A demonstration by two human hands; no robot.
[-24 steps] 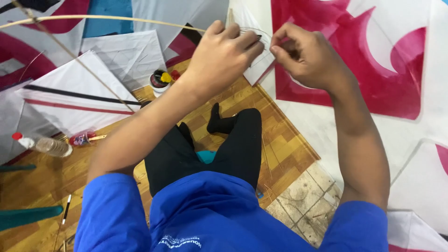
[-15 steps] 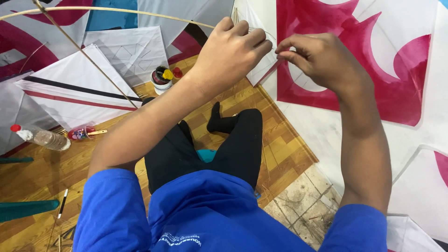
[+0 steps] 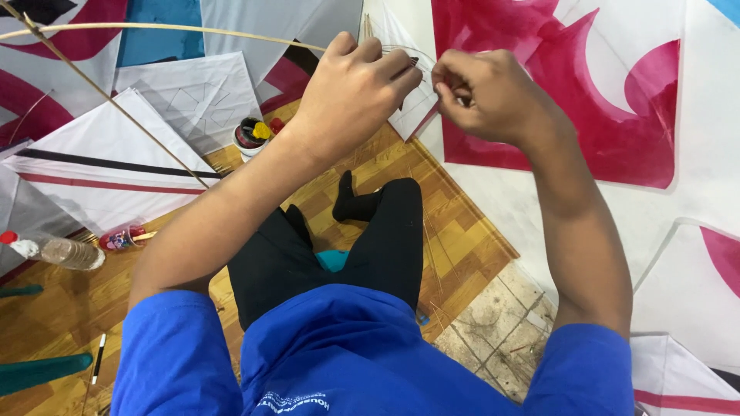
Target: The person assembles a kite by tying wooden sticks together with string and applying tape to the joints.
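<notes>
I sit on a wooden floor in a blue shirt and black trousers. My left hand (image 3: 356,91) is closed around the end of a thin curved bamboo stick (image 3: 177,28) that bows away to the upper left. A straight bamboo stick (image 3: 116,108) crosses it near the far end and slants down toward my left arm. My right hand (image 3: 482,96) is pinched shut right beside the left, fingertips at the stick's end; whatever thin thing it holds is too small to make out. Under both hands lies a white kite (image 3: 401,46).
Paper kites cover the floor: a white and magenta one (image 3: 601,100) on the right, white ones with black and red stripes (image 3: 100,166) on the left. A small pot with coloured contents (image 3: 253,135), a plastic bottle (image 3: 62,250) and a pencil (image 3: 98,358) lie nearby.
Both hands have stayed together at the stick's end with small finger shifts. The view has drifted slightly, and the bowed stick sits a little higher.
</notes>
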